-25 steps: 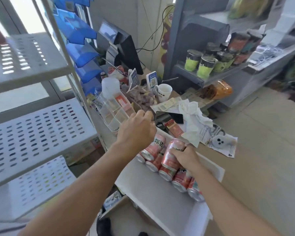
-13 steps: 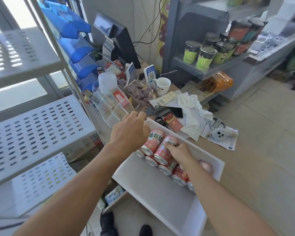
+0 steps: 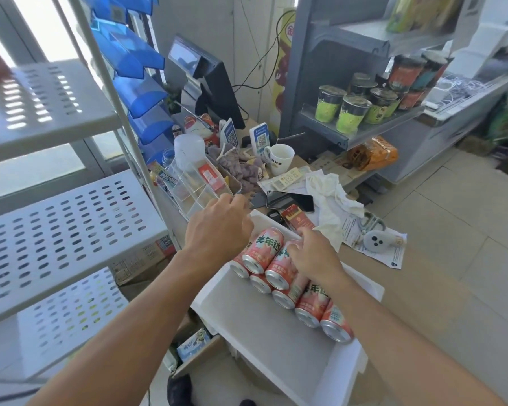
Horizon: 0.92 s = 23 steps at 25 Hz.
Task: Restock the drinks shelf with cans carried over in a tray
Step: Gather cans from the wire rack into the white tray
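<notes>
Cans (image 3: pixel 279 268) of a pink-red soft drink with green lettering lie on their sides in a white tray (image 3: pixel 264 326), piled in a row along its far wall from 11 o'clock down toward 4 o'clock, silver ends facing the camera. Two of them ride on top of the row at the 11 o'clock end. The tray rests on a brown counter (image 3: pixel 423 294) and its near end juts past the counter edge toward 6 o'clock.

The right hand (image 3: pixel 314 253) lies over the upper can at the middle of the pile, fingers curled down around it. The left hand (image 3: pixel 217 227) hovers at 10 o'clock from the pile, knuckles up and fingers curled at the tray's far corner; whether it holds a can there cannot be told, since the hand covers its own fingertips.

At 12 o'clock beyond the tray sit a red packet (image 3: pixel 296 221), a black phone (image 3: pixel 291 200), a crumpled white cloth (image 3: pixel 332 194), a white mug (image 3: pixel 279 158) and a clear plastic organiser (image 3: pixel 200 186). Farther back stands a black checkout screen (image 3: pixel 208 80). At 9 o'clock rises a white perforated shelf rack (image 3: pixel 59 230), its visible tiers bare. At 2 o'clock a grey shelf unit (image 3: pixel 361 133) carries green and dark cups
</notes>
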Available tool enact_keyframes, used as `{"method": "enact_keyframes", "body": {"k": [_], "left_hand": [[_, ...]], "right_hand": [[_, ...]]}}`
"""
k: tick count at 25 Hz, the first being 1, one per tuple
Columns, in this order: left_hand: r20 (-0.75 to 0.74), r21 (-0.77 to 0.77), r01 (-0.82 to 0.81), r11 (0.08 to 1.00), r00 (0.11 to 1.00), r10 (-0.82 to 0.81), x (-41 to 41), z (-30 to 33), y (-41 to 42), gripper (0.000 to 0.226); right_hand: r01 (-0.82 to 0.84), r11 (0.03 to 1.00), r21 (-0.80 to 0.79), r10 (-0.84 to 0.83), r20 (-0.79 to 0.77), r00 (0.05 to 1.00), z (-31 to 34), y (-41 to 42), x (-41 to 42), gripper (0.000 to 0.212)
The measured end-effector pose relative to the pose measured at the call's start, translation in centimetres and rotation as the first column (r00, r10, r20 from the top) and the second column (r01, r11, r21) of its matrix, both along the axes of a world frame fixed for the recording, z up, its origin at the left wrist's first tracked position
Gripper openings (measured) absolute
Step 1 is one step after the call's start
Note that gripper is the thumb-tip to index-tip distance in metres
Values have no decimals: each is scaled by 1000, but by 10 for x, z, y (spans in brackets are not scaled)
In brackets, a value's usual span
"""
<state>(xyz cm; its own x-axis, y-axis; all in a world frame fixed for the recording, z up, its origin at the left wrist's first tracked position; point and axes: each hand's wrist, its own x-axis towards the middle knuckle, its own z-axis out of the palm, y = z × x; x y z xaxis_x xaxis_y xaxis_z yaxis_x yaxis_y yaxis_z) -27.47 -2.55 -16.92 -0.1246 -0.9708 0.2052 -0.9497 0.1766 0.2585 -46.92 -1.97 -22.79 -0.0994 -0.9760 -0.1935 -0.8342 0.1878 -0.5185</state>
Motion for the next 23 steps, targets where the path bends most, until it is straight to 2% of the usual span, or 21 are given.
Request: {"method": "enact_keyframes", "body": {"k": [2,4,7,10,18,20,23], "left_hand": [[-18,-31,-43,999,999,42,9,10,0,26],[-44,-69,-94,993,995,91,23,23,0,29],[-52,-153,-181,972,983,174,52,49,2,33],[-69,-224,-271,936,963,262,88,80,3,36],[-192,-298,-485,822,874,446,201,139,5,32],[-179,-310,-506,805,863,473,223,143,3,32],[-156,-314,-501,807,865,476,255,142,-5,31]], "right_hand": [[-96,985,-143,98,11,995,25,-6,16,50],[-224,936,-270,215,-61,975,47,-14,34,51],[-405,806,-432,342,-218,914,84,-29,67,52],[-524,665,-532,398,-341,851,120,-45,107,51],[-576,350,-739,613,-285,737,207,-64,241,47],[-592,324,-738,658,-273,701,222,-76,276,49],[-624,339,-704,690,-265,674,235,-107,337,52]]}}
